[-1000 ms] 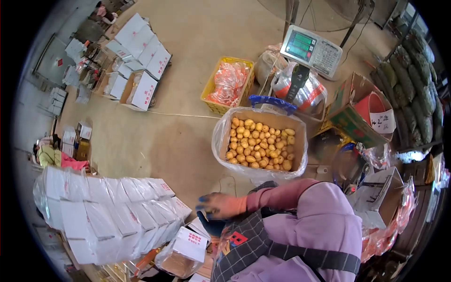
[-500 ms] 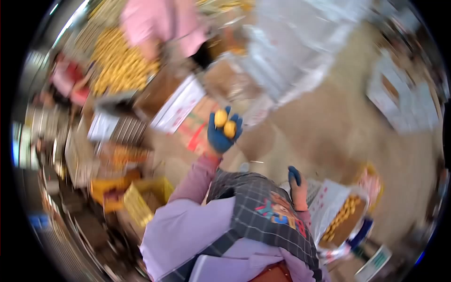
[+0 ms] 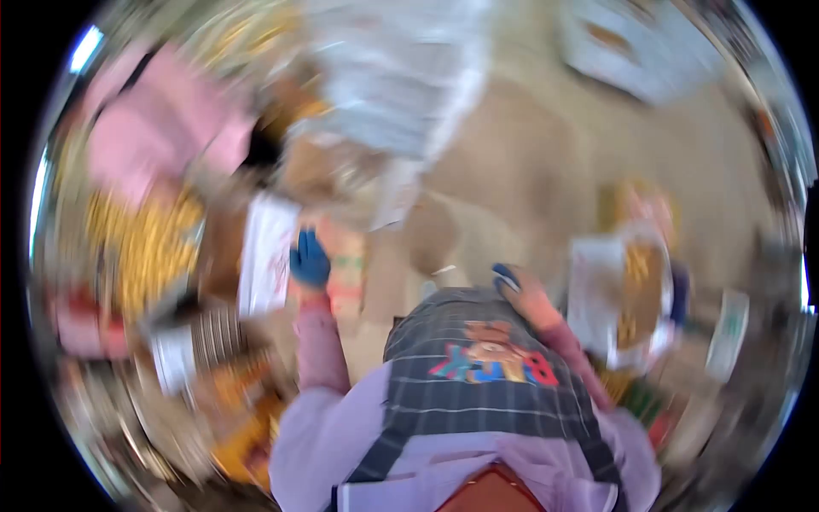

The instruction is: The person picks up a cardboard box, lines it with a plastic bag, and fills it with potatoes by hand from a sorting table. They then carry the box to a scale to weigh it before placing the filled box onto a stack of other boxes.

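My left hand (image 3: 310, 258), in a blue-palmed glove, is raised over the floor beside a white carton flap (image 3: 266, 254). Its fingers are stretched out, and no fruit shows in it. Under and beside that hand lies a tan and red flattened carton (image 3: 343, 266). My right hand (image 3: 527, 294) hovers close to my checked apron (image 3: 503, 320), its blue-tipped fingers loosely extended and blurred, with nothing visible in them. To its right stands an open white-lined box (image 3: 593, 286) holding small yellow fruits (image 3: 638, 264).
A person in pink (image 3: 158, 119) bends at the upper left over a heap of yellow fruit (image 3: 141, 243). White plastic sheeting (image 3: 392, 77) covers the top middle. A white carton (image 3: 640, 51) stands at the upper right. Yellow and orange crates (image 3: 247, 439) sit lower left.
The two round yellow fruits in my left hand no longer show there. My view has swung, so the surroundings sit differently. My right hand has turned inward toward the apron.
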### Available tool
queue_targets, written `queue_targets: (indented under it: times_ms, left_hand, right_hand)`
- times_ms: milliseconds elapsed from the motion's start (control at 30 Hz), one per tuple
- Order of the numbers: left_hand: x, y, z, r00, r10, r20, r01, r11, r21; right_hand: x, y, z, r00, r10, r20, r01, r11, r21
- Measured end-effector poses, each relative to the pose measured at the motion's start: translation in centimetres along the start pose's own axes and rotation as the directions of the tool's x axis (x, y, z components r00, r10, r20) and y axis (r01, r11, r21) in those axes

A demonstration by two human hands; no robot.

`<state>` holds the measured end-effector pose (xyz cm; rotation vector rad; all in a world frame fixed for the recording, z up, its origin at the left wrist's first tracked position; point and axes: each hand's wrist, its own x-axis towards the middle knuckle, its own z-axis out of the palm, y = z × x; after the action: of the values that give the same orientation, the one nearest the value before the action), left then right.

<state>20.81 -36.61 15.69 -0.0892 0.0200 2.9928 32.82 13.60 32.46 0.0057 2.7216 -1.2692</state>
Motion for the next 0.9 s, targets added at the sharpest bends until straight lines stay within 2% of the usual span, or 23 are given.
queue_targets:
  times_ms: [33,67,100,133,167,233,267,333,367,433,467,500,567,600,667,700,733,767,800,833,900]
  left_hand:
    - [0.1,-4.9,-1.6,0.988,-0.154,0.005,0.154,0.987,-0.040]
    - [0.2,-9.4,-2.5,0.939,-0.341,0.044,0.343,0.938,-0.055]
    - [-0.5,-14.1,-2.3,0.889,-0.454,-0.049,0.452,0.890,-0.060]
    - [-0.5,-17.6,-3.6,0.786,-0.614,-0.071,0.611,0.789,-0.070]
    - [-0.8,-20.5,-5.2,0.718,-0.678,-0.157,0.662,0.735,-0.146]
    - [0.1,-24.8,-4.9,0.549,-0.820,-0.165,0.835,0.530,0.144]
    - [1.0,-26.2,-2.4,0.446,-0.853,-0.271,0.894,0.438,0.091]
    - [3.0,-27.8,0.3,0.382,-0.870,-0.312,0.924,0.352,0.151]
    - [4.3,-28.6,1.2,0.345,-0.871,-0.349,0.937,0.298,0.182]
    - [7.5,-28.1,0.2,0.256,-0.902,-0.348,0.966,0.222,0.136]
    - [9.1,-29.0,0.4,0.256,-0.880,-0.400,0.965,0.210,0.155]
    - [10.4,-31.2,1.1,0.260,-0.854,-0.451,0.964,0.200,0.177]
    - [12.3,-35.1,2.5,0.291,-0.788,-0.543,0.952,0.183,0.245]
    - [12.7,-37.5,2.9,0.303,-0.758,-0.578,0.947,0.169,0.275]
    - [13.2,-42.5,3.1,0.288,-0.736,-0.613,0.949,0.132,0.287]
    - [13.1,-45.0,3.1,0.273,-0.733,-0.623,0.952,0.113,0.285]
    - [12.9,-47.5,2.9,0.251,-0.739,-0.625,0.957,0.091,0.276]
    - [12.3,-49.7,2.6,0.220,-0.748,-0.626,0.964,0.067,0.259]
    - [11.9,-51.5,2.2,0.187,-0.757,-0.626,0.971,0.047,0.234]
    - [11.4,-53.0,2.4,0.161,-0.758,-0.632,0.974,0.018,0.226]
    - [10.4,-55.2,3.0,0.127,-0.752,-0.647,0.978,-0.014,0.209]
  right_hand:
    - [-0.6,-0.1,-0.7,0.998,0.022,-0.053,-0.025,0.999,-0.048]
    - [-1.5,1.2,-1.0,0.988,0.024,-0.149,-0.044,0.990,-0.135]
    - [-2.3,3.7,-0.9,0.977,0.091,-0.191,-0.126,0.976,-0.177]
    - [-2.8,4.4,-2.3,0.947,0.194,-0.258,-0.228,0.967,-0.111]
    - [-2.9,5.6,-4.4,0.918,0.255,-0.302,-0.281,0.959,-0.046]
    - [-3.1,10.2,-7.3,0.771,0.414,-0.483,-0.456,0.889,0.034]
    - [-3.2,12.0,-9.1,0.739,0.430,-0.519,-0.469,0.881,0.063]
    - [-4.6,15.9,-14.1,0.533,0.478,-0.698,-0.653,0.757,0.020]
    - [-4.5,18.9,-15.1,0.505,0.483,-0.715,-0.729,0.683,-0.053]
    - [-5.0,26.0,-14.4,0.474,0.502,-0.723,-0.772,0.631,-0.068]
    - [-5.5,27.4,-15.5,0.479,0.607,-0.635,-0.806,0.590,-0.043]
    - [-6.3,28.6,-16.2,0.478,0.614,-0.628,-0.832,0.546,-0.101]
    - [-7.1,33.1,-15.4,0.559,0.756,-0.341,-0.775,0.623,0.110]
    - [-7.9,34.6,-16.0,0.549,0.765,-0.338,-0.773,0.618,0.144]
    - [-10.7,36.1,-17.8,0.688,0.545,-0.480,-0.566,0.816,0.114]
    - [-13.7,36.3,-20.3,0.577,0.599,-0.555,-0.527,0.793,0.306]
    - [-17.5,41.6,-19.8,0.467,0.648,-0.601,-0.752,0.649,0.116]
    - [-21.2,46.9,-19.3,0.350,0.687,-0.637,-0.908,0.415,-0.051]
    - [-27.8,51.3,-18.6,-0.046,0.582,-0.812,-0.811,0.453,0.371]
    - [-31.7,51.2,-20.5,-0.089,0.739,-0.667,-0.698,0.432,0.572]
    - [-39.6,50.8,-24.2,-0.163,0.946,-0.280,-0.436,0.186,0.881]
